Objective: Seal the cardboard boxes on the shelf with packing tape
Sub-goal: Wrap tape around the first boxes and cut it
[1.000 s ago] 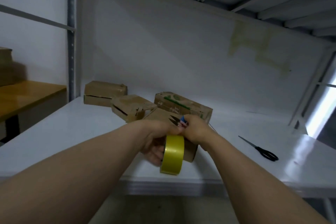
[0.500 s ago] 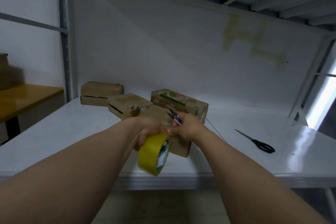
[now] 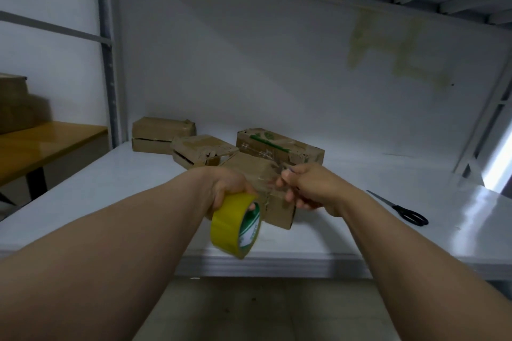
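**Tape drawn out over the nearest box**

From my feed, both hands are in front of the white shelf [image 3: 110, 188]. My left hand [image 3: 230, 188] grips the yellow tape roll [image 3: 235, 224], fingers curled through its core, with the roll tilted and hanging just past the shelf's front edge. My right hand [image 3: 307, 188] has its fingers curled and pinches the end of a glossy strip of tape [image 3: 267, 183] that runs from the roll across the top of the nearest cardboard box [image 3: 277, 207]. Whether it holds anything else, I cannot tell.

Behind that box, and touching it, sits a box with green print [image 3: 279, 147]. A worn box [image 3: 202, 151] is to the left, and a fourth box [image 3: 162, 134] stands near the back left corner. Black scissors [image 3: 401, 207] lie on the shelf well to the right. A wooden table [image 3: 41, 141] stands beyond the shelf's left post.
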The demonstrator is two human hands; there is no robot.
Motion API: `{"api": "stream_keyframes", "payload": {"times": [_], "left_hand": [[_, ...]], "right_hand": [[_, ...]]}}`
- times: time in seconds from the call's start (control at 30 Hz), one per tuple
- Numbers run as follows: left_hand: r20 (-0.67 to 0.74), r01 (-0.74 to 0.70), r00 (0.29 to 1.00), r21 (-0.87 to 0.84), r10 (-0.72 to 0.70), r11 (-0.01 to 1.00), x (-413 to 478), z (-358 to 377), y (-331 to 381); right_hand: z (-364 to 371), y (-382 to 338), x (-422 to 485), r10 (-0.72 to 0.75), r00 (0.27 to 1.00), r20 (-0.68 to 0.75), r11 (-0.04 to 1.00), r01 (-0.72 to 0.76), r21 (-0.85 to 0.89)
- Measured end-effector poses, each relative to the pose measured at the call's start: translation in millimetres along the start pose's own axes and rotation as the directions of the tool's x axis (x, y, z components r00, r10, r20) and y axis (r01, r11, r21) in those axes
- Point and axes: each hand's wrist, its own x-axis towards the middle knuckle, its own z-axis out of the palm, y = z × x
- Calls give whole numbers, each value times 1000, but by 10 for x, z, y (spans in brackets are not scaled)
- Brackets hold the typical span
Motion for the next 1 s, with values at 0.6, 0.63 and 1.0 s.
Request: {"api": "stream_keyframes", "payload": {"times": [0.6,0.63,1.0], "left_hand": [[7,-27,1000,73,26,997,-34,78,40],[8,-24,1000,62,24,998,-33,76,41],[5,-20,1000,11,20,1000,-11,39,25]], "right_hand": [[144,-99,-66,366,918,155,924,-339,-177],[155,-110,-64,364,918,157,926,-338,-168],[217,-169,-77,370,923,108,929,-369,-24]]}}
